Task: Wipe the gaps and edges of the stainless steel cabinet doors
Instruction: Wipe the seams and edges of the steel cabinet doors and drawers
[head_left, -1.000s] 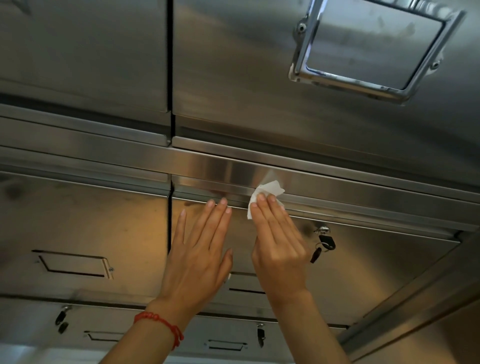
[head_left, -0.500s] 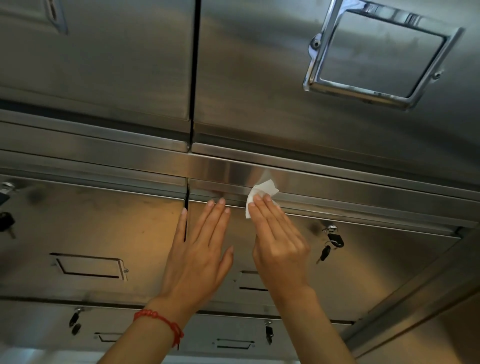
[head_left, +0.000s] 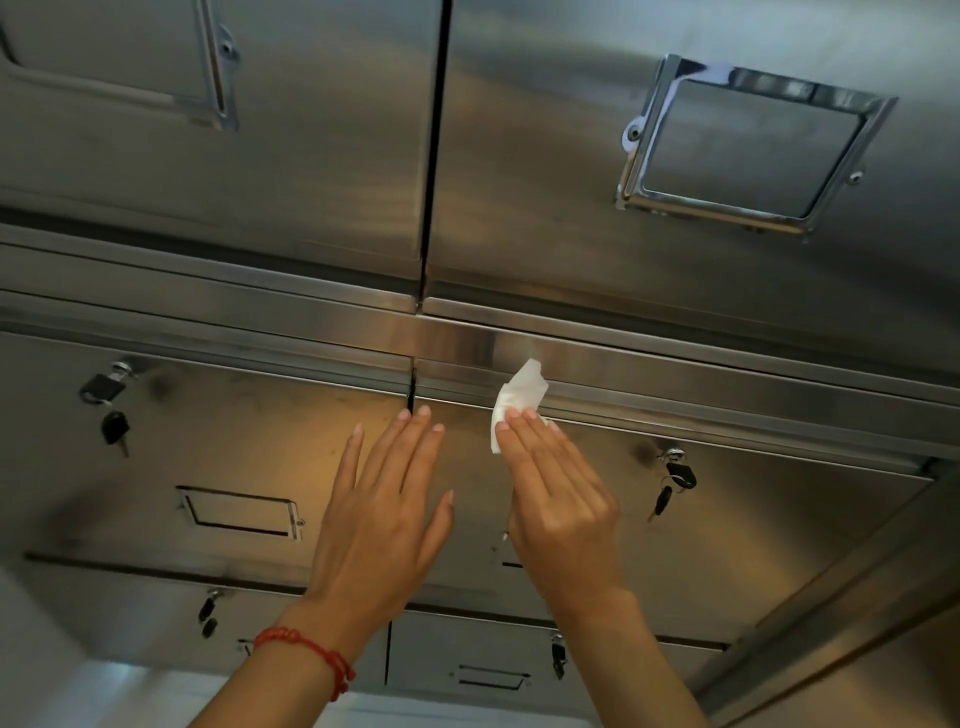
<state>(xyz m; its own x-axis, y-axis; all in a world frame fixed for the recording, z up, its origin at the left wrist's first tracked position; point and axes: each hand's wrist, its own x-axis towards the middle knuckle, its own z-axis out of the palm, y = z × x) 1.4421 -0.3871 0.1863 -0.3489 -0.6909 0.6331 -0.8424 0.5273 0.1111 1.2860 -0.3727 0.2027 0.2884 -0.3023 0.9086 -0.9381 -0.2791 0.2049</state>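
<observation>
Two hands work against a bank of stainless steel cabinet doors (head_left: 260, 467). No brand, label or writing can be read on any surface; the chrome label frame (head_left: 748, 150) on the upper right door holds only bare metal, and the smaller label frame (head_left: 239, 512) on the lower left door is likewise blank.

Left hand (head_left: 379, 525): fingers straight and slightly spread, palm flat on the door, fingertips just below the top edge and beside the dark vertical gap (head_left: 411, 387) between the two lower doors. A red bead bracelet (head_left: 306, 654) sits on that wrist.

Right hand (head_left: 556, 504): fingers straight and together, pressing a white tissue (head_left: 517, 400) against the top edge of the lower right door. The tissue's upper part sticks out past the fingertips, over the horizontal rail (head_left: 675, 364) between the upper and lower rows.

Surroundings: a lock with black-headed keys (head_left: 672, 480) hangs right of the right hand; a second lock with keys (head_left: 106, 400) sits at the top left of the lower left door. More keyed doors lie in the row below. The right hand covers part of that door's label frame.
</observation>
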